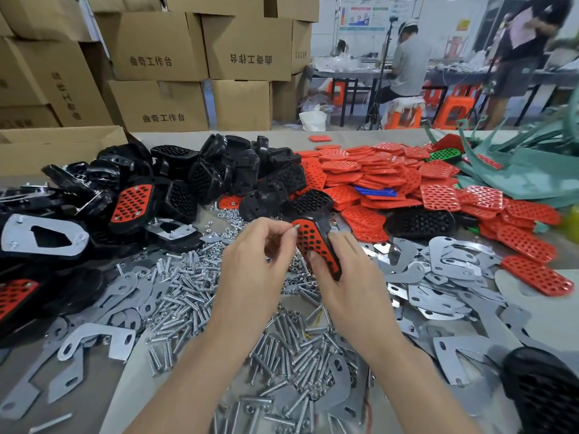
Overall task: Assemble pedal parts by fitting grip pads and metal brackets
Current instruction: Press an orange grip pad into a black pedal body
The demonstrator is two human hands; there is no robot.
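Left hand (257,261) pinches a small silver bolt (296,226) between thumb and forefinger, the other fingers loosely curled. The bolt's tip sits at the upper corner of the red perforated grip pad (313,245) seated in a black plastic pedal (323,228). My right hand (347,277) grips that pedal from its right side, thumb on the pad's lower face and fingers behind, holding it on edge above the table.

Nearer me than the pedal lies a heap of loose silver bolts (188,286). To the pedal's right lie flat grey metal brackets (445,261), and beyond it stacked red pads (376,177).

I judge the step to be feeding the bolt through a corner hole. Done well, that means steadying the pedal, squaring the bolt to the hole and pushing it through pad and pedal before letting go. Whether a bracket already backs the pedal, I cannot tell.
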